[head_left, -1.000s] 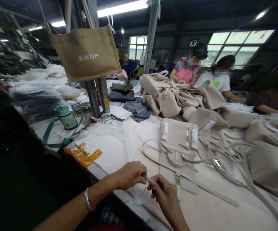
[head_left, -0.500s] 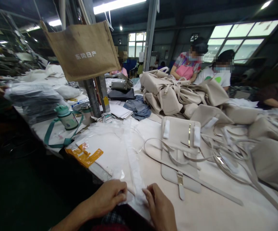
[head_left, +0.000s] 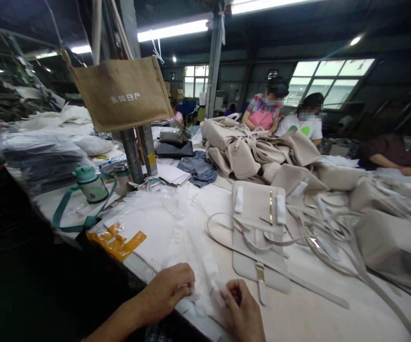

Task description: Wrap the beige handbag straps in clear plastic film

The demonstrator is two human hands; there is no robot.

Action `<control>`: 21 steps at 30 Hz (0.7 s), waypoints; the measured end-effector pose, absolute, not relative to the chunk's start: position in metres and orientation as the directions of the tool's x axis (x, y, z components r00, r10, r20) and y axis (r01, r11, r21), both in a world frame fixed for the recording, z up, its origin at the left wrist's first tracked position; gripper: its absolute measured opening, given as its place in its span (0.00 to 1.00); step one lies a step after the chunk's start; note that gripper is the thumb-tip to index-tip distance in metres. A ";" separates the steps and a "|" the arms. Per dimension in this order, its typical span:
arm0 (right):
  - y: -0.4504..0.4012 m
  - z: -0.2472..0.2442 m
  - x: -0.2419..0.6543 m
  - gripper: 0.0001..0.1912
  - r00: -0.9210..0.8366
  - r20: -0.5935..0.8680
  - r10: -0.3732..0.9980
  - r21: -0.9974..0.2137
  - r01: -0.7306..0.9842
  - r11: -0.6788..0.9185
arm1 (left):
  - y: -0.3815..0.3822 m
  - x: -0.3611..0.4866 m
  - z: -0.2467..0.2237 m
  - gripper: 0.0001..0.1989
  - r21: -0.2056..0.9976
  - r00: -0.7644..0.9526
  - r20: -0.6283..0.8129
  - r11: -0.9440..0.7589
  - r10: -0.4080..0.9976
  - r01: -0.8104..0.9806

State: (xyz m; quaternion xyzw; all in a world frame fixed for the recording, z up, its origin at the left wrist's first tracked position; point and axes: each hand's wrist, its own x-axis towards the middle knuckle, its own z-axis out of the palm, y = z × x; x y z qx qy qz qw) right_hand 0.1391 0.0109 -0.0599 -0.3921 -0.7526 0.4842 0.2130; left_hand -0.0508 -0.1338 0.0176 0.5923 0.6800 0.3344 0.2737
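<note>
Both hands are at the table's near edge, on either side of a clear plastic bag (head_left: 196, 251) that lies lengthwise before me. My left hand (head_left: 172, 289) pinches the bag's near end on the left. At its right side my right hand (head_left: 240, 306) has curled fingers closed on the thin plastic. To the right of the bag lies a beige handbag (head_left: 258, 204) with white wrapping on its corners, a long strap and a gold-toned buckle.
Beige bags (head_left: 237, 147) are heaped behind and to the right. A green bottle (head_left: 90, 185), orange tape (head_left: 118, 241) and wrapped stacks (head_left: 43, 152) are on the left. A brown cloth bag (head_left: 122, 95) hangs on a post. Other people stand across the table.
The view has shifted, so the scene sits lower and further left. My right hand has moved slightly right, and the plastic between my hands is spread a little wider.
</note>
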 end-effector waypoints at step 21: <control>0.020 -0.078 0.137 0.21 -0.705 0.147 0.694 -0.708 0.414 0.572 | -0.110 -0.046 0.038 0.07 0.703 -0.066 0.065 0.001 0.996 0.711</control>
